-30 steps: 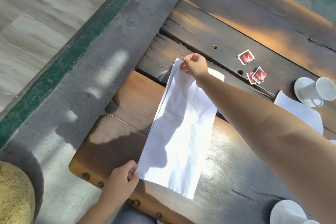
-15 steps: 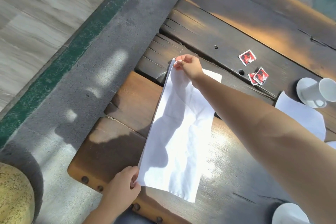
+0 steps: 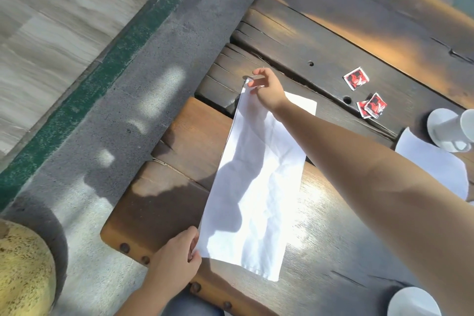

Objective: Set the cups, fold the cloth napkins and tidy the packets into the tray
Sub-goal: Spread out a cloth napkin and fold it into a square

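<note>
A long white cloth napkin (image 3: 259,187), folded into a strip, lies on the dark wooden table (image 3: 333,238). My right hand (image 3: 265,87) pinches its far corner, lifted slightly off the wood. My left hand (image 3: 177,261) pinches the near left corner at the table's edge. Three red packets lie further right, one alone (image 3: 356,81) and two overlapping (image 3: 372,109). A white cup (image 3: 451,129) lies tipped on its saucer at the right edge. A second white napkin (image 3: 433,164) lies under my right forearm's far side.
Another white cup or saucer (image 3: 413,303) shows at the bottom right corner. Grey paving (image 3: 115,136) and a green strip run left of the table. A yellow speckled rounded object (image 3: 23,272) sits at the bottom left. No tray is in view.
My right hand has raised the napkin's far corner a little and its fingers have spread. The left hand keeps its pinch on the near corner.
</note>
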`<act>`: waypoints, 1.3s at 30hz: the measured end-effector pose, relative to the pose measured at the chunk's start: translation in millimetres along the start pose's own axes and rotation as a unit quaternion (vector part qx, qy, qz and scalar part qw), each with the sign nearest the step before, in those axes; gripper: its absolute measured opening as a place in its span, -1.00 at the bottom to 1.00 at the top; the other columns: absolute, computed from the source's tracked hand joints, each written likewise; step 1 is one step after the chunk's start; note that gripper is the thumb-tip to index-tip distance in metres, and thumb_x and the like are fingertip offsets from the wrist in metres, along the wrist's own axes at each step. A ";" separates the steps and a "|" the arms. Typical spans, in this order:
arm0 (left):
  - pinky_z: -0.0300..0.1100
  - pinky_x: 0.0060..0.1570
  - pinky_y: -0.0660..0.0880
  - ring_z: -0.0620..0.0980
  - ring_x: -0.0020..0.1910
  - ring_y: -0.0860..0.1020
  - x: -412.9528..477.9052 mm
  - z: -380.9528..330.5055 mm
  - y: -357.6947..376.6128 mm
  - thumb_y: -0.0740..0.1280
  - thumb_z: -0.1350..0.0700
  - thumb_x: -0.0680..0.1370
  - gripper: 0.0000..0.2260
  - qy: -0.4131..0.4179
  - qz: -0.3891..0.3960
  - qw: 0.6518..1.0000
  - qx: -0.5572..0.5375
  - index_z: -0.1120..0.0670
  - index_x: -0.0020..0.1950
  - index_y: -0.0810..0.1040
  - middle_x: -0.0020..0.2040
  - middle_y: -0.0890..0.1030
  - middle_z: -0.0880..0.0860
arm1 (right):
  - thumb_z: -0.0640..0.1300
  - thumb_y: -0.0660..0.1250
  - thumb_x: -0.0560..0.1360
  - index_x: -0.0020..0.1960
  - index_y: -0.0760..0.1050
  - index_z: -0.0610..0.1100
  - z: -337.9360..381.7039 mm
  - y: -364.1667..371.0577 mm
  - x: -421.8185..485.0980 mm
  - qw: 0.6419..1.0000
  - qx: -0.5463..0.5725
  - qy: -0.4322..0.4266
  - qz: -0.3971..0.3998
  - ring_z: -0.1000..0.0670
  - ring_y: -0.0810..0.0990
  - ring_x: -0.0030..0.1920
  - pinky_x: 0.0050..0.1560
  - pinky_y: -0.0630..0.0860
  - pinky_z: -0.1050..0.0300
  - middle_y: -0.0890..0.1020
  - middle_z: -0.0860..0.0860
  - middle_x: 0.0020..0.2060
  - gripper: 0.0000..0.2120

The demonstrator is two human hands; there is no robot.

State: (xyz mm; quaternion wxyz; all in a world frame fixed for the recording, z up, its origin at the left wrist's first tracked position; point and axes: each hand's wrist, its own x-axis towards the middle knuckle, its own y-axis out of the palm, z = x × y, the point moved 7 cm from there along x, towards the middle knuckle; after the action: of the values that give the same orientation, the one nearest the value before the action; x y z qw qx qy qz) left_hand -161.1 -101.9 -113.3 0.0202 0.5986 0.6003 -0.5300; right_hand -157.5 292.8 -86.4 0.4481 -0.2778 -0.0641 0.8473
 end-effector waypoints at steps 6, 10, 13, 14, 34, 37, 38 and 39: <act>-0.39 -0.49 0.35 -0.16 -0.38 0.52 1.1 -1.5 -12.2 0.21 -0.01 0.58 -0.84 0.017 -0.043 0.998 0.033 -0.10 0.01 0.21 -0.28 0.50 -0.16 | -0.27 0.17 0.48 0.08 0.47 -0.10 -12.1 1.6 -92.5 0.985 -0.152 -0.080 0.001 -0.04 0.55 -0.19 -0.09 0.48 0.03 0.59 0.00 -0.17 -0.78; -0.25 -0.39 0.55 -0.12 -0.36 0.56 4.5 -5.4 -9.8 0.23 0.00 0.57 -0.79 0.044 -0.066 0.994 0.081 -0.12 0.09 0.20 -0.13 0.48 -0.18 | -0.14 0.19 0.43 -0.06 0.46 -0.07 -57.8 23.8 -189.3 0.940 -0.295 -0.140 0.097 -0.06 0.52 -0.28 -0.23 0.45 0.09 0.54 0.05 -0.26 -0.87; -0.28 -0.40 0.57 -0.11 -0.38 0.59 -0.8 -11.4 -6.3 0.35 0.04 0.52 -0.81 0.102 -0.080 0.978 0.165 -0.07 0.09 0.43 0.06 0.50 -0.09 | -0.11 0.25 0.42 -0.15 0.48 -0.11 -89.6 23.8 -243.9 0.892 -0.393 -0.189 0.121 -0.11 0.55 -0.28 -0.22 0.43 0.09 0.56 -0.01 -0.28 -0.92; -0.32 -0.47 0.53 -0.11 -0.43 0.56 -4.3 -16.1 -6.4 0.43 0.07 0.45 -0.82 0.141 -0.083 0.967 0.193 -0.04 -0.01 0.49 -0.01 0.52 -0.05 | -0.11 0.29 0.41 -0.16 0.50 -0.11 -98.6 20.1 -258.1 0.877 -0.420 -0.206 0.114 -0.10 0.56 -0.25 -0.19 0.43 0.10 0.57 -0.02 -0.27 -0.92; -0.13 -0.29 0.52 0.03 -0.16 0.57 -13.0 -50.4 -25.0 0.59 -0.03 0.18 -0.67 0.285 -0.080 0.889 0.349 0.02 -0.20 0.54 -0.10 0.56 0.00 | -0.04 0.49 0.10 -0.11 0.32 -0.05 -162.8 9.6 -348.4 0.844 -0.509 -0.167 -0.003 -0.03 0.48 -0.18 -0.19 0.45 0.14 0.48 0.03 -0.13 -0.53; -0.12 -0.25 0.55 0.03 -0.12 0.59 -16.1 -54.9 -23.8 0.60 -0.03 0.15 -0.65 0.297 -0.085 0.882 0.356 0.02 -0.21 0.56 -0.09 0.58 0.01 | 0.07 0.39 0.23 -0.06 0.38 -0.06 -170.9 9.2 -349.2 0.835 -0.518 -0.181 0.043 -0.06 0.47 -0.07 -0.07 0.51 0.06 0.48 0.01 -0.04 -0.63; -0.13 -0.19 0.56 0.04 -0.08 0.60 -17.4 -54.7 -23.0 0.60 -0.03 0.15 -0.65 0.307 -0.083 0.878 0.357 0.02 -0.20 0.56 -0.06 0.59 0.01 | 0.12 0.33 0.28 -0.04 0.38 -0.04 -174.2 7.5 -350.8 0.834 -0.516 -0.187 0.059 -0.05 0.46 -0.03 -0.01 0.49 0.03 0.47 0.02 -0.01 -0.65; -0.13 -0.13 0.56 0.03 -0.03 0.61 -18.7 -54.0 -21.7 0.60 -0.05 0.15 -0.64 0.319 -0.077 0.874 0.358 0.00 -0.17 0.57 -0.02 0.60 0.00 | 0.16 0.28 0.31 -0.02 0.37 -0.02 -177.7 5.6 -352.9 0.832 -0.515 -0.192 0.075 -0.05 0.45 0.01 0.05 0.46 0.02 0.45 0.03 0.03 -0.65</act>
State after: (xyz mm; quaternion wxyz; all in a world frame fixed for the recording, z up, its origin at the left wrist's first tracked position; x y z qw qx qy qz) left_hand -138.9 -73.3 -64.1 -0.4290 0.6533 0.3878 -0.4886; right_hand 89.0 -16.0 -91.4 0.1536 -0.3041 -0.5554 0.7586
